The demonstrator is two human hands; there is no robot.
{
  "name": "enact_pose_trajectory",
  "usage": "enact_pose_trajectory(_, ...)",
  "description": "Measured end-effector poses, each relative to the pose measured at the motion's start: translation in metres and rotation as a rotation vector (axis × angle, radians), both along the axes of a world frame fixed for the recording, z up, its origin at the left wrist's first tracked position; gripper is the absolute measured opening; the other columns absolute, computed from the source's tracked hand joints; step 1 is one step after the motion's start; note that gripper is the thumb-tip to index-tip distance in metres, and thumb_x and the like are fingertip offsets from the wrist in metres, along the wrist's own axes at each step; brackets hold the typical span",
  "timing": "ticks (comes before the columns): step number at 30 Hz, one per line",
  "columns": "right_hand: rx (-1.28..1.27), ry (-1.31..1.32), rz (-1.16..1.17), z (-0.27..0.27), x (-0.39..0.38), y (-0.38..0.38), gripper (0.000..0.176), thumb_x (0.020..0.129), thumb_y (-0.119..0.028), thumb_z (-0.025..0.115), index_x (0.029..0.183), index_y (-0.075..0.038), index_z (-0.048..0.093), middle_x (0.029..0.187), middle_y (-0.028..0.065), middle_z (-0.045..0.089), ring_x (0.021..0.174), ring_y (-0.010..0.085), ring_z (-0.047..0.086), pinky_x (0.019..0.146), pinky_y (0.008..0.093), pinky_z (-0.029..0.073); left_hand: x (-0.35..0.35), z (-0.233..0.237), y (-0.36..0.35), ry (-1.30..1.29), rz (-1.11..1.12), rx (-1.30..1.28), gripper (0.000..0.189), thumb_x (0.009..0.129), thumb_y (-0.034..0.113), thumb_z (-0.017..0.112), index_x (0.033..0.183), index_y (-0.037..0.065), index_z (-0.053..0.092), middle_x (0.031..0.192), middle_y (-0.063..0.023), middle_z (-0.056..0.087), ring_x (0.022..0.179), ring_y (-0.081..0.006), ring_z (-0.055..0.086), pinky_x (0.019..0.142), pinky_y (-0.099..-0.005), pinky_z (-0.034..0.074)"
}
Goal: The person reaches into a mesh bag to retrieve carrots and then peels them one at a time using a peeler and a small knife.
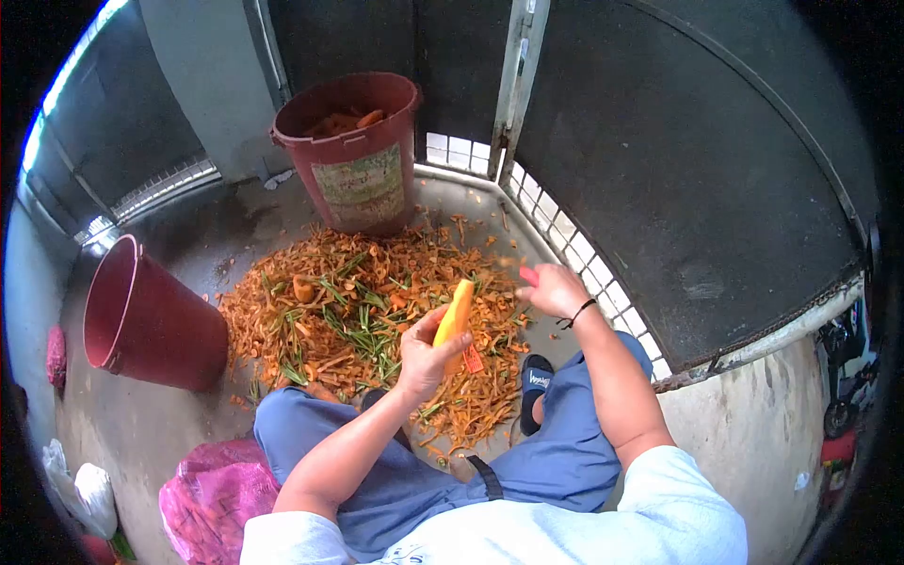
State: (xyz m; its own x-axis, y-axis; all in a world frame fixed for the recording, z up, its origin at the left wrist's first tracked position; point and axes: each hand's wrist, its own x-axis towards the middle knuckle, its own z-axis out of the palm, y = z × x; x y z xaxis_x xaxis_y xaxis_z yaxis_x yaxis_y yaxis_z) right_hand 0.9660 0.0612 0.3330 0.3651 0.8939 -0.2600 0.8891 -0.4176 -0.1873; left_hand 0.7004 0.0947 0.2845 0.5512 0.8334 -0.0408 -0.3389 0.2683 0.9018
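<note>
Two hands busy, head view only. Your left hand is closed round the lower half of the carrot, fingers wrapped. The carrot stands near-upright at frame centre, above the peel pile. Your right hand is fisted on a red-handled tool, just right of the carrot's top end and apart from it. The working end is too small to make out.

Risks, my read:
- The tool sits close to your left thumb, so a slip down the carrot puts the edge on your fingers.
- The carrot surface looks smooth and only the lower half is gripped. It could twist out and drop into the peelings.
- Peelings run right up to your sandal, so footing may be slick.

Room is tight:
- White-tiled edge and the dark wall sit close at frame right.
- Upright bucket with carrots is at top centre.
- Tipped bucket is at left.
- Pink bag is lower left by your knee.
- Bare floor shows only at upper left, between the buckets.
</note>
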Motion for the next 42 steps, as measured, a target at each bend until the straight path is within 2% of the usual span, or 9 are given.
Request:
enact_pose_trajectory(3, 0.264, 0.228, -0.117, 0.011, -0.001, -0.002, 0.040, 0.088, -0.041, 0.076, 0.097, -0.002, 0.069, 0.085, 0.0139, 0.071, 0.082, 0.0282, 0.069, 0.076, 0.0408, 0.053, -0.004, -0.001, 0.000, 0.122, 0.037, 0.282, 0.055, 0.075, 0.005, 0.086, 0.126, 0.000, 0.065, 0.106, -0.0036, 0.066, 0.095, -0.0116, 0.061, 0.085, -0.0283, 0.050)
enact_pose_trajectory(6, 0.402, 1.300, -0.085, 0.022, -0.017, -0.027, 0.030, 0.089, -0.024, 0.080, 0.105, -0.002, 0.068, 0.085, -0.0012, 0.067, 0.072, 0.0030, 0.059, 0.065, 0.0195, 0.048, -0.004, 0.008, -0.005, 0.276, 0.143, 0.733, 0.051, 0.068, 0.009, 0.088, 0.116, 0.003, 0.072, 0.096, -0.0097, 0.062, 0.092, -0.0214, 0.061, 0.083, -0.0326, 0.051)
enact_pose_trajectory(17, 0.670, 1.367, 0.211, 0.021, -0.018, -0.072, 0.027, 0.088, -0.013, 0.081, 0.108, 0.000, 0.071, 0.094, 0.0004, 0.071, 0.084, 0.0053, 0.063, 0.076, 0.0213, 0.052, 0.014, 0.053, -0.032, 0.410, 0.320, 1.170, 0.049, 0.071, 0.016, 0.089, 0.114, 0.002, 0.070, 0.098, -0.0108, 0.066, 0.090, -0.0231, 0.064, 0.077, -0.0344, 0.052)
enact_pose_trajectory(19, 0.746, 1.427, 0.130, 0.035, -0.005, -0.087, 0.025, 0.089, -0.013, 0.079, 0.108, 0.000, 0.071, 0.093, 0.0004, 0.070, 0.082, 0.0049, 0.062, 0.074, 0.0207, 0.051, 0.011, 0.051, -0.031, 0.355, 0.382, 1.101, 0.040, 0.080, 0.009, 0.083, 0.116, 0.002, 0.069, 0.096, -0.0077, 0.069, 0.084, -0.0165, 0.064, 0.074, -0.0295, 0.052)
enact_pose_trajectory(21, 0.847, 1.422, 0.118, 0.027, 0.013, -0.091, 0.025, 0.089, -0.012, 0.079, 0.109, 0.000, 0.071, 0.092, 0.0005, 0.070, 0.082, 0.0047, 0.062, 0.073, 0.0200, 0.051, 0.015, 0.037, -0.034, 0.115, 0.435, 0.420, 0.036, 0.091, -0.003, 0.069, 0.126, 0.002, 0.067, 0.093, -0.0032, 0.071, 0.073, -0.0075, 0.062, 0.068, -0.0194, 0.050)
enact_pose_trajectory(26, 1.012, 1.543, -0.013, 0.036, 0.034, -0.117, 0.025, 0.090, -0.009, 0.078, 0.112, 0.000, 0.071, 0.095, 0.0021, 0.070, 0.083, 0.0068, 0.064, 0.073, 0.0208, 0.052, 0.023, 0.009, -0.036, 0.408, 0.301, 0.478, 0.084, 0.088, 0.002, 0.072, 0.158, 0.005, 0.026, 0.155, -0.0159, 0.037, 0.105, -0.0136, 0.063, 0.079, -0.0245, 0.056)
enact_pose_trajectory(34, 1.000, 1.648, -0.184, 0.014, 0.015, -0.130, 0.024, 0.090, -0.006, 0.077, 0.112, -0.002, 0.070, 0.091, 0.0006, 0.069, 0.078, 0.0066, 0.062, 0.071, 0.0218, 0.051, 0.072, 0.056, -0.075, -0.169, -0.060, -0.074, 0.055, 0.096, 0.021, 0.070, 0.142, 0.004, 0.046, 0.123, -0.0178, 0.068, 0.106, -0.0352, 0.071, 0.080, -0.0448, 0.064)
enact_pose_trajectory(41, 0.669, 1.295, 0.210, 0.009, -0.021, -0.137, 0.027, 0.088, -0.016, 0.082, 0.107, -0.002, 0.069, 0.096, 0.0044, 0.072, 0.089, 0.0054, 0.062, 0.073, 0.0247, 0.053, 0.091, 0.031, -0.069, -0.475, 0.297, -0.507, 0.046, 0.101, 0.056, 0.052, 0.122, 0.015, 0.060, 0.103, -0.0031, 0.069, 0.093, -0.0212, 0.067, 0.076, -0.0396, 0.056)
enact_pose_trajectory(42, 0.601, 1.124, 0.314, 0.014, -0.025, -0.138, 0.031, 0.088, -0.023, 0.081, 0.109, -0.003, 0.069, 0.092, 0.0058, 0.072, 0.084, 0.0064, 0.063, 0.072, 0.0262, 0.053, 0.079, 0.016, -0.064, -0.515, 0.075, -0.448, 0.048, 0.102, 0.057, 0.048, 0.121, 0.014, 0.060, 0.102, -0.0032, 0.068, 0.092, -0.0215, 0.067, 0.074, -0.0403, 0.057)
